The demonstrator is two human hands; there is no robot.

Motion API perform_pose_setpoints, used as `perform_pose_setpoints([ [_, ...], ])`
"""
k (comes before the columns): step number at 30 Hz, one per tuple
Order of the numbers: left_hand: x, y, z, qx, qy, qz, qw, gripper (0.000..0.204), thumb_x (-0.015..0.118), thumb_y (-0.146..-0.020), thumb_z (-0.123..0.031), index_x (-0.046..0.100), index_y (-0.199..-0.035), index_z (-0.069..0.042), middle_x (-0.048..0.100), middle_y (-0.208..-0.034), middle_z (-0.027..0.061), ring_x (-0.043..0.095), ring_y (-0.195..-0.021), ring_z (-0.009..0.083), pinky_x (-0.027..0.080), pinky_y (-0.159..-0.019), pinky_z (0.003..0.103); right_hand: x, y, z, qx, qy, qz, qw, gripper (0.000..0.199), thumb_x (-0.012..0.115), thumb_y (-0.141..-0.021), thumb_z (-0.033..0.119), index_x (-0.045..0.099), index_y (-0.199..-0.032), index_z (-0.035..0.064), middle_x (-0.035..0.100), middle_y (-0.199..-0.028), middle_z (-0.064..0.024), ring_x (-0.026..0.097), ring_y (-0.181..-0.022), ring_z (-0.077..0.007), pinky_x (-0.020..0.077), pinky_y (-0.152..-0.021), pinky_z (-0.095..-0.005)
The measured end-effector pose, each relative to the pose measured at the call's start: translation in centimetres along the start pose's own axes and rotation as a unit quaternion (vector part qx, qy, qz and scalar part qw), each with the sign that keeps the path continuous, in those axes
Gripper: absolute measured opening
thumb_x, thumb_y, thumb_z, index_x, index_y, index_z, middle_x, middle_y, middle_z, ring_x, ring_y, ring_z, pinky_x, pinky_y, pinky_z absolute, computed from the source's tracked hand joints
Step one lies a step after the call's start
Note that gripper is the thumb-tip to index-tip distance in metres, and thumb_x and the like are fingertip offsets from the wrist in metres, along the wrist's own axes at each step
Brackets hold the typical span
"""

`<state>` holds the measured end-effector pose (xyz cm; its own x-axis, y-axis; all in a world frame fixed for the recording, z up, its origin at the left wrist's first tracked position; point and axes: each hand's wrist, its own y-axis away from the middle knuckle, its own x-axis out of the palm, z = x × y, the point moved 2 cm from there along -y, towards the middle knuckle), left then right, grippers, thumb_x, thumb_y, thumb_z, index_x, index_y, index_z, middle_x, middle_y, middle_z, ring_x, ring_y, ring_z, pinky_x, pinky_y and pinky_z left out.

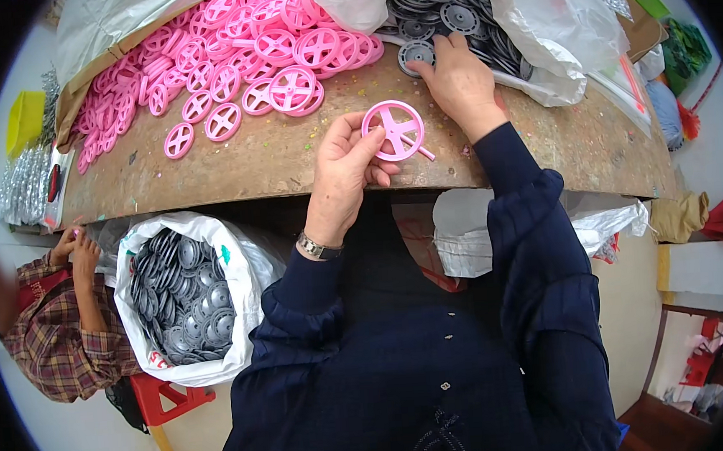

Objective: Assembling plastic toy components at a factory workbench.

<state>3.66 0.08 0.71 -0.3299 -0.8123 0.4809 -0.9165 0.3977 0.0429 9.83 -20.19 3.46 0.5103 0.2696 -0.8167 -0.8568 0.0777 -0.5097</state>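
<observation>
Fingers (370,144) of the left hand (338,167) are clamped on a pink plastic wheel (395,128) with a round rim and broad spokes, held above the brown counter (261,161) near its edge, a slim pink rod (420,148) jutting at its lower right. The right hand (463,84) touches a round dark grey disc (413,53), whether clamped I cannot tell; loose pink wheels (292,88) heap farther left.

Worktop (265,161) was brown with coloured specks. Wheels (292,89) on it were pink, discs (459,19) grey. Sack (243,271) by its near edge was white; shirt (48,356) near its left end, plaid.
</observation>
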Motion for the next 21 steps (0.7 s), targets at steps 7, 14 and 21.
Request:
perform_pose_setpoints([
  [7,-0.2,-0.1,0.0,-0.006,0.019,0.002,1.000,0.025,0.057,-0.100,-0.014,0.052,-0.120,0.001,0.066,-0.090,0.0078,0.066,-0.065,0.0120,0.053,-0.050,0.020,1.5,-0.5,-1.0,0.001,-0.018,-0.052,0.998,0.033,0.071,-0.087,0.030,0.063,-0.105,0.0042,0.064,-0.105,-0.0163,0.066,-0.082,-0.0381,0.0541,-0.071,-0.0449],
  [14,-0.6,-0.1,0.0,-0.027,0.015,0.000,1.000,0.026,0.058,-0.100,-0.018,0.053,-0.118,0.000,0.065,-0.088,0.0069,0.066,-0.064,0.0124,0.053,-0.051,0.020,-3.2,2.8,0.4,-0.032,-0.325,-0.080,0.942,0.010,0.064,-0.087,-0.004,0.065,-0.096,-0.0010,0.068,-0.087,-0.0111,0.065,-0.075,-0.0209,0.0511,-0.068,-0.0282],
  [21,-0.1,-0.1,0.0,-0.058,0.068,0.048,0.995,0.028,0.056,-0.102,-0.022,0.054,-0.118,0.000,0.067,-0.090,0.0086,0.068,-0.066,0.0138,0.055,-0.052,0.021,-7.7,8.0,2.6,-0.272,-0.198,-0.101,0.936,0.018,0.069,-0.077,-0.004,0.068,-0.094,0.0029,0.071,-0.098,-0.0103,0.068,-0.084,-0.0281,0.0537,-0.073,-0.0346],
])
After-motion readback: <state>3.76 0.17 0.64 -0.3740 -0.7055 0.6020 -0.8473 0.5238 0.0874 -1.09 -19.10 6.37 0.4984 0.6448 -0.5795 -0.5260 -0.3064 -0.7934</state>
